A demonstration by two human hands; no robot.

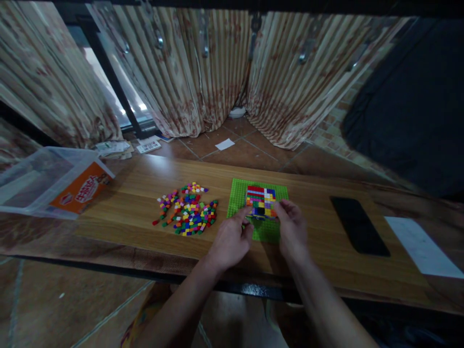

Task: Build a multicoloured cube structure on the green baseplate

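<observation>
The left hand [234, 238] and right hand [293, 228] grasp the model [258, 197] by its sides, over the plate [266, 234]; fingers cover its edges, contact underneath unclear. Left of the plate lie bricks [194, 212], then a bin [81, 191], cut off, contents indistinct.

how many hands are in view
2: the left hand at the near left corner of the block build, and the right hand at its right edge. No other hands show.
</observation>
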